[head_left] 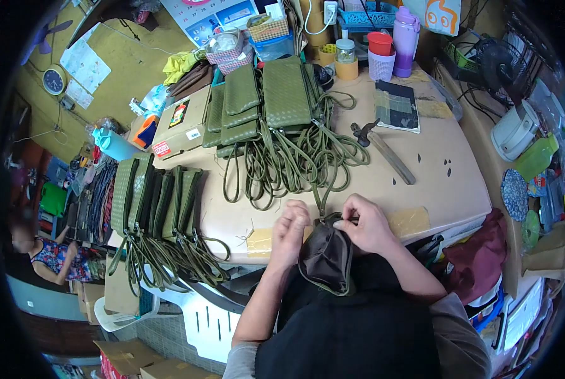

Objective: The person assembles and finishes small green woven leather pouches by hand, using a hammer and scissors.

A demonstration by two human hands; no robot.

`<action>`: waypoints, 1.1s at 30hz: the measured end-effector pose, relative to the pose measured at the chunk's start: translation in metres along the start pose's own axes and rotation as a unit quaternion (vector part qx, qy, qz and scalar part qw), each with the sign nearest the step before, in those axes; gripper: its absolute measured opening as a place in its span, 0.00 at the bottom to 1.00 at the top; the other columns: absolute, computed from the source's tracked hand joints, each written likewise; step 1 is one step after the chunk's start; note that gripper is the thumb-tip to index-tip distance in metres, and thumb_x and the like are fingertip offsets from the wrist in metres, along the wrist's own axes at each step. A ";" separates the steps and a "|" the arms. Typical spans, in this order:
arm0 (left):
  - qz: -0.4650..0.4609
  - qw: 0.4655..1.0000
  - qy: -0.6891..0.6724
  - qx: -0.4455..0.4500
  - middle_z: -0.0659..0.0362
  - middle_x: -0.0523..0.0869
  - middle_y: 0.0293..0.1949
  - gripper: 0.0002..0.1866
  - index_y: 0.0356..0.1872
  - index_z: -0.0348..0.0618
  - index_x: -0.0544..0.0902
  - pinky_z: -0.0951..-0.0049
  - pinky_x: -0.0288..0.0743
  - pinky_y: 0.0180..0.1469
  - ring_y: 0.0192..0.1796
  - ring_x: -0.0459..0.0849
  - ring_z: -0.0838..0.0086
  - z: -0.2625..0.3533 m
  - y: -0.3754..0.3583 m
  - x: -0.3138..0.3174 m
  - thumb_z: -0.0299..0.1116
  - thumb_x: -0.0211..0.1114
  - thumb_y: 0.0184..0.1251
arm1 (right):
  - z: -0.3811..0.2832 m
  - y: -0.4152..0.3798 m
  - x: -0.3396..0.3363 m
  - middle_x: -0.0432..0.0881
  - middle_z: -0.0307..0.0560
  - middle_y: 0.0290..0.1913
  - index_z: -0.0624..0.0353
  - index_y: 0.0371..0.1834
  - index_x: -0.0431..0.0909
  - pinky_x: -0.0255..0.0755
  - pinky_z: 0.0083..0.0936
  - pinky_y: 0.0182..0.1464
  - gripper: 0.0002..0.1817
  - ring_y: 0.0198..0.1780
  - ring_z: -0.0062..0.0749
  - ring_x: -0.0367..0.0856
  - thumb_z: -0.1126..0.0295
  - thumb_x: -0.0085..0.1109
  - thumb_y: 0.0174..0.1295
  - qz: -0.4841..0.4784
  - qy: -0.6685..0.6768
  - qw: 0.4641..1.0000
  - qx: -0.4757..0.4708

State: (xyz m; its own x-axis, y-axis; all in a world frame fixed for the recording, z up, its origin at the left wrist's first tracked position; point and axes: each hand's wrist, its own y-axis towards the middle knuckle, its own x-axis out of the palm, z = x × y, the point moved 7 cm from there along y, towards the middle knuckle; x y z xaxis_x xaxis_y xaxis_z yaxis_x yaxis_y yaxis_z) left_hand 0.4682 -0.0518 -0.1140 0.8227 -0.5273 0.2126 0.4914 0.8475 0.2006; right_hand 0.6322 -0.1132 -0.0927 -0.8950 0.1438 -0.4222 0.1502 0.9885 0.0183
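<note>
Right now, pinches the open pouch (325,259) by its rim with the right hand (367,225), seemingly to keep the dark mouth spread, at the near edge of the counter (446,174); curls the left hand (289,231) just beside, cannot tell whether around anything.

Even, moderately bright indoor light falls across the scene with soft, faint shadows. Wide-angle distortion bends the outer areas, and black vignetting rings the corners.
</note>
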 end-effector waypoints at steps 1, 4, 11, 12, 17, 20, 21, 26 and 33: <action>0.061 0.986 -0.151 -0.034 0.59 0.73 0.42 0.11 0.39 0.40 0.75 0.73 0.67 0.49 0.46 0.71 0.74 -0.006 -0.001 -0.010 0.38 0.59 0.69 | 0.006 0.003 0.003 0.75 0.46 0.35 0.60 0.34 0.73 0.72 0.33 0.39 0.13 0.35 0.41 0.79 0.70 0.68 0.49 -0.002 -0.001 1.000 -0.002; -0.020 0.997 -0.056 -0.042 0.60 0.75 0.45 0.18 0.51 0.42 0.70 0.74 0.70 0.50 0.47 0.75 0.77 0.014 -0.011 -0.015 0.36 0.63 0.66 | -0.001 0.003 -0.005 0.76 0.43 0.29 0.65 0.42 0.78 0.71 0.25 0.40 0.16 0.31 0.31 0.76 0.65 0.67 0.56 0.051 -0.034 0.990 -0.130; -0.073 0.964 -0.085 -0.243 0.58 0.85 0.42 0.27 0.61 0.33 0.71 0.84 0.74 0.47 0.42 0.83 0.80 -0.017 -0.042 -0.012 0.18 0.66 0.58 | 0.052 0.020 0.014 0.78 0.38 0.26 0.64 0.34 0.79 0.68 0.21 0.39 0.09 0.32 0.17 0.72 0.68 0.63 0.59 -0.040 0.094 0.995 0.025; -0.081 0.963 -0.089 -0.241 0.56 0.84 0.45 0.25 0.59 0.31 0.73 0.83 0.75 0.49 0.45 0.83 0.80 -0.016 -0.042 -0.011 0.18 0.66 0.58 | 0.053 0.020 0.015 0.78 0.38 0.26 0.64 0.34 0.79 0.68 0.21 0.39 0.09 0.32 0.17 0.72 0.68 0.63 0.59 -0.041 0.094 0.994 0.025; -0.105 0.969 -0.062 -0.216 0.57 0.85 0.44 0.24 0.57 0.31 0.75 0.84 0.75 0.47 0.43 0.82 0.82 0.004 -0.040 0.002 0.17 0.66 0.57 | 0.062 0.020 0.016 0.81 0.40 0.28 0.64 0.35 0.79 0.70 0.22 0.39 0.10 0.33 0.18 0.74 0.68 0.63 0.59 -0.033 0.128 0.990 0.045; -0.077 0.978 0.061 -0.183 0.58 0.86 0.40 0.20 0.53 0.32 0.79 0.83 0.75 0.43 0.39 0.82 0.82 0.005 -0.041 0.001 0.17 0.67 0.57 | 0.067 0.021 0.017 0.82 0.40 0.29 0.64 0.36 0.80 0.70 0.23 0.40 0.10 0.33 0.19 0.75 0.68 0.63 0.59 -0.035 0.127 0.991 0.035; -0.052 0.976 0.156 -0.144 0.58 0.86 0.37 0.17 0.50 0.32 0.81 0.82 0.75 0.41 0.36 0.83 0.81 0.008 -0.039 -0.001 0.18 0.67 0.58 | 0.065 0.021 0.017 0.82 0.40 0.29 0.64 0.36 0.80 0.70 0.23 0.40 0.10 0.33 0.19 0.75 0.68 0.63 0.59 -0.036 0.127 0.991 0.035; 0.025 0.952 0.304 -0.007 0.59 0.84 0.30 0.05 0.30 0.35 0.79 0.79 0.74 0.36 0.31 0.80 0.77 0.021 -0.039 0.002 0.25 0.64 0.63 | 0.051 0.018 0.013 0.82 0.48 0.33 0.63 0.39 0.78 0.72 0.29 0.41 0.11 0.35 0.31 0.80 0.67 0.63 0.58 -0.012 0.033 0.999 0.012; 0.059 0.994 0.059 -0.069 0.62 0.81 0.32 0.07 0.37 0.38 0.72 0.81 0.70 0.37 0.32 0.76 0.82 -0.022 -0.045 -0.011 0.32 0.56 0.72 | -0.038 -0.019 0.000 0.76 0.47 0.39 0.58 0.44 0.76 0.74 0.35 0.39 0.17 0.38 0.43 0.80 0.67 0.68 0.53 0.051 -0.063 0.993 -0.089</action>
State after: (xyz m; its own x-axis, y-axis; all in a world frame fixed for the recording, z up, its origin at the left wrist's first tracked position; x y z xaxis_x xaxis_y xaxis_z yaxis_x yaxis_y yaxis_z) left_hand 0.4435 -0.0827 -0.1466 0.9010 -0.4191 0.1121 0.4167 0.9079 0.0455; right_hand 0.6135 -0.1299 -0.0582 -0.8173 0.2471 -0.5205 0.1500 0.9634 0.2220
